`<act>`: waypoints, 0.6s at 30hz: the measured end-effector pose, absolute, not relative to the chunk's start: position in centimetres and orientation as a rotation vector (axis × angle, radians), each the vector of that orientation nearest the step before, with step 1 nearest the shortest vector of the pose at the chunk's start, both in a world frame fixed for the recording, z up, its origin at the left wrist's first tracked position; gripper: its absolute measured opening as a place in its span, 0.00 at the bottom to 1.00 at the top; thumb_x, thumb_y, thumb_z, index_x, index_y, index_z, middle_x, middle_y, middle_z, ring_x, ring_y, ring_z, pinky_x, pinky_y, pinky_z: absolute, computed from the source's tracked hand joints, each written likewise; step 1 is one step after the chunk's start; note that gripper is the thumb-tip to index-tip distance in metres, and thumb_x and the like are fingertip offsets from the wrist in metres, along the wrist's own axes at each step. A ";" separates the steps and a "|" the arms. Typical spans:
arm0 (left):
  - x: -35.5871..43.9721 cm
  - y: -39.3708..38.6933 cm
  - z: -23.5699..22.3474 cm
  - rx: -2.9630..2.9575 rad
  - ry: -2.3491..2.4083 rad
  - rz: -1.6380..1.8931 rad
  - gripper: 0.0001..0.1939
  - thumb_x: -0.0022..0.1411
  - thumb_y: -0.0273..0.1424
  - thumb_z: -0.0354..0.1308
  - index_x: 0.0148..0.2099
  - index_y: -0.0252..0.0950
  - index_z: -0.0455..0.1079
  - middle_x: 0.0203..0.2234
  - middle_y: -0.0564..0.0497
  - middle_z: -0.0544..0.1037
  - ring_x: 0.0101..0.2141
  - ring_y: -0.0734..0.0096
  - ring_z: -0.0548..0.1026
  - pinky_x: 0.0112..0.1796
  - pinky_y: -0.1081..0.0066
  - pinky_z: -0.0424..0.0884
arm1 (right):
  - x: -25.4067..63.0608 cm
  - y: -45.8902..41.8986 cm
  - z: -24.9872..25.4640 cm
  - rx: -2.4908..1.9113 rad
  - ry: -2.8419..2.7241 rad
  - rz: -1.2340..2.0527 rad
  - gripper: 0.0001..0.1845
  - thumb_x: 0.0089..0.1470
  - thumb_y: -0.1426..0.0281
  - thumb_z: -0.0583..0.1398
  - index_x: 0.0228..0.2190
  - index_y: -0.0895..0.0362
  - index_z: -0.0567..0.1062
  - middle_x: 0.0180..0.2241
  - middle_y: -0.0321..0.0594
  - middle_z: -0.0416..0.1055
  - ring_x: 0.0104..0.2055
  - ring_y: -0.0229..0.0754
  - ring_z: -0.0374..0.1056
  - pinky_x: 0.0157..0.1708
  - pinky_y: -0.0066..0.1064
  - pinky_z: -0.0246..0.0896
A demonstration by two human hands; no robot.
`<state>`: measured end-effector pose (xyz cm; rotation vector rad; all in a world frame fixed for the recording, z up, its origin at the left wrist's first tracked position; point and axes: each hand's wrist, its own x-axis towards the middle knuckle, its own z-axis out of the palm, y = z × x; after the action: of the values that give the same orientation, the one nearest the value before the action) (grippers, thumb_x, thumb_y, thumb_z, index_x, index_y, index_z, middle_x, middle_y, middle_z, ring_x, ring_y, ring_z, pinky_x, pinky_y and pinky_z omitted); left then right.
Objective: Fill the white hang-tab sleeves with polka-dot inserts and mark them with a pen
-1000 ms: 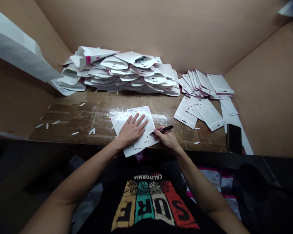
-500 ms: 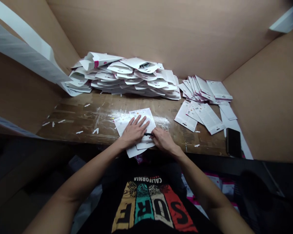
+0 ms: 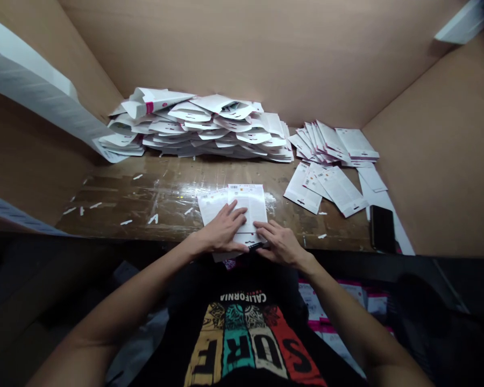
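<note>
Near the table's front edge lie a few overlapping white printed sheets (image 3: 246, 207), with a barcode strip at the top of the uppermost one. My left hand (image 3: 221, 228) rests flat on them, fingers spread. My right hand (image 3: 280, 244) lies at their lower right corner, its fingers stretched towards the left hand. A black pen (image 3: 255, 246) pokes out from under those fingers, along the sheets' lower edge. Its far end is hidden by the hand.
A large heap of white pouches (image 3: 197, 126) lies along the back of the worn wooden table (image 3: 145, 201). To the right are fanned white cards (image 3: 331, 142), loose sheets, and a black phone (image 3: 382, 228). Cardboard walls (image 3: 242, 54) surround the table.
My right hand has moved down to the sheets' lower edge, with the pen now lying flat beneath its fingers. My left hand has shifted slightly, and the top sheet sits straighter.
</note>
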<state>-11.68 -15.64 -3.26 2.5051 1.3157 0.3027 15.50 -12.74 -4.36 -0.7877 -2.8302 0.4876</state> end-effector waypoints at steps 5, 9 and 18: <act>-12.4 -16.6 -4.2 2.471 1.271 0.357 0.31 0.63 0.59 0.64 0.48 0.36 0.70 0.70 0.36 0.66 0.74 0.28 0.47 0.69 0.32 0.53 | 15.7 -12.3 -5.5 -0.840 -2.715 0.574 0.07 0.68 0.67 0.60 0.45 0.54 0.77 0.57 0.47 0.77 0.51 0.50 0.72 0.50 0.40 0.69; -11.6 -16.3 -5.2 2.453 1.419 0.502 0.10 0.76 0.37 0.54 0.48 0.37 0.72 0.63 0.43 0.74 0.73 0.41 0.56 0.68 0.38 0.60 | 13.6 -12.9 -5.2 -1.367 -2.518 0.458 0.15 0.68 0.59 0.62 0.49 0.56 0.75 0.50 0.53 0.76 0.49 0.53 0.73 0.44 0.37 0.67; -11.1 -16.1 -6.8 2.431 1.533 0.711 0.14 0.75 0.31 0.54 0.59 0.35 0.72 0.63 0.40 0.73 0.71 0.45 0.60 0.67 0.42 0.65 | 10.6 -13.6 -3.4 -1.752 -2.096 0.863 0.14 0.62 0.58 0.65 0.41 0.54 0.74 0.35 0.43 0.78 0.37 0.50 0.74 0.39 0.36 0.65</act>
<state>-11.12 -16.14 -6.85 2.4313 1.5329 0.7105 10.61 -13.58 -3.40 -1.7518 -2.0964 0.8632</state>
